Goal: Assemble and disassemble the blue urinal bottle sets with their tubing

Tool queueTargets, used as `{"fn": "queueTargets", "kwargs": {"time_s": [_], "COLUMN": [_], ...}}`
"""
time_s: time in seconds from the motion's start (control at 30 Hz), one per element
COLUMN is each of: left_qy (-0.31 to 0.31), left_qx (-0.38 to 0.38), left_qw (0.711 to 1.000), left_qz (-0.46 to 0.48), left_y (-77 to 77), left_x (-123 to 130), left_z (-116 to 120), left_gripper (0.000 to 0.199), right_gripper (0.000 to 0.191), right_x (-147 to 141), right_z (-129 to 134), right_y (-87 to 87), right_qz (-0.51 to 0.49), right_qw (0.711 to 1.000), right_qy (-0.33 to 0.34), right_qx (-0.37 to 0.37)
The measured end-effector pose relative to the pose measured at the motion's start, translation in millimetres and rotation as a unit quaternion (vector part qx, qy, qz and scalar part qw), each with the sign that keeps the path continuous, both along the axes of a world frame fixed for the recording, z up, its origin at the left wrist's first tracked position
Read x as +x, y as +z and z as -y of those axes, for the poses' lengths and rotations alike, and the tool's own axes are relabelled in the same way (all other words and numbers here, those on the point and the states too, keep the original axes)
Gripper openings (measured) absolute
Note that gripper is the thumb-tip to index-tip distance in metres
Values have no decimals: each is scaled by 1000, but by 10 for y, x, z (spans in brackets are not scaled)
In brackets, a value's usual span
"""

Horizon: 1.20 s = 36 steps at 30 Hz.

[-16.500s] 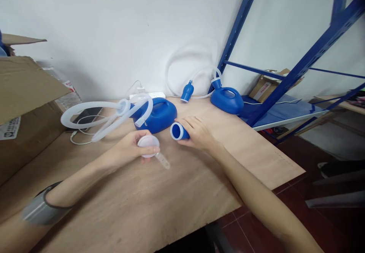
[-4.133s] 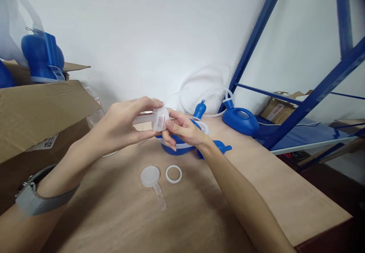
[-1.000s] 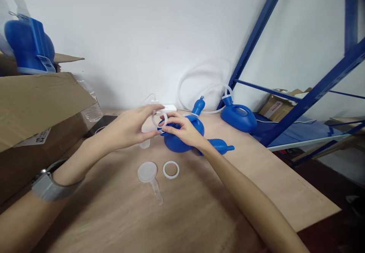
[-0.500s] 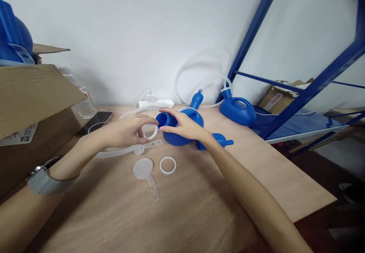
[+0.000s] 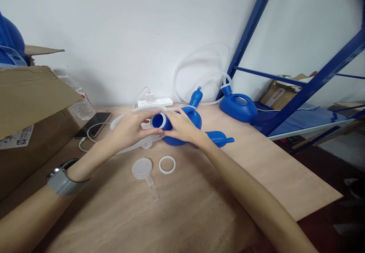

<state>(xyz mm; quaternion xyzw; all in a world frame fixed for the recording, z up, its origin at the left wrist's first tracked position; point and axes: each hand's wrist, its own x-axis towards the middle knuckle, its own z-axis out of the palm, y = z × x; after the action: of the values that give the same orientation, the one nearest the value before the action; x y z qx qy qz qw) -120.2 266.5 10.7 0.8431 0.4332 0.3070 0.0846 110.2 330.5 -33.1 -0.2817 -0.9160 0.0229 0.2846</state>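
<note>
A blue plastic bottle (image 5: 195,118) with a handle lies on its side, its open mouth facing left. Around the rim of that mouth sits a white ring (image 5: 164,121). My left hand (image 5: 132,127) grips the ring between thumb and fingers. Wrapped about the bottle's neck, my right hand (image 5: 185,127) holds it from the other side, fingertips close to the ring. In front of them lie a second white ring (image 5: 167,165) and a translucent cap with a strap (image 5: 142,168). Behind my left hand, a translucent hose (image 5: 125,150) is partly hidden.
A smaller blue piece with a spout (image 5: 218,138) lies right of the bottle. Further back are a blue bottle with a hose (image 5: 238,108), a blue connector (image 5: 195,97) and a power strip (image 5: 159,102). Left stand a cardboard box (image 5: 37,93), phone (image 5: 92,124) and water bottle (image 5: 82,103).
My left hand has moved right and brought the white ring from beside the bottle's mouth onto its rim. Both hands now meet at the neck. The view has shifted slightly.
</note>
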Motion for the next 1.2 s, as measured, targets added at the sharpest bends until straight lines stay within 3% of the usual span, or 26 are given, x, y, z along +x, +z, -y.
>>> {"fn": "queueTargets", "kwargs": {"time_s": [0.33,0.5,0.67,0.8,0.97,1.2], "left_qy": [-33,-83,-97,-81,-88,-86], "left_qx": [9,64,50,-36,-157,-321], "left_qw": [997,994,992,988,960,885], "left_qz": [66,44,62,129,214,327], "left_y": [-81,-147,-182,-202,-203,-180], "left_x": [45,-41,-53,2,8,-66], "left_z": [-6,-94,-118,-88,-101,-134], "left_gripper": [70,63,63,66,75,52], "right_gripper": [74,69,64,68,76,65], "right_x": [-64,-38,-37,-10,74,9], "right_z": [19,-16,-24,10,72,112], "right_y": [-71,-73,-87,-58,58,61], "right_qz": [21,21,15,-14,-10,-46], "right_qw": [998,999,1000,1000,997,996], "right_qy": [-39,-19,-9,-1,62,20], "right_qx": [37,36,18,3,-48,-69]}}
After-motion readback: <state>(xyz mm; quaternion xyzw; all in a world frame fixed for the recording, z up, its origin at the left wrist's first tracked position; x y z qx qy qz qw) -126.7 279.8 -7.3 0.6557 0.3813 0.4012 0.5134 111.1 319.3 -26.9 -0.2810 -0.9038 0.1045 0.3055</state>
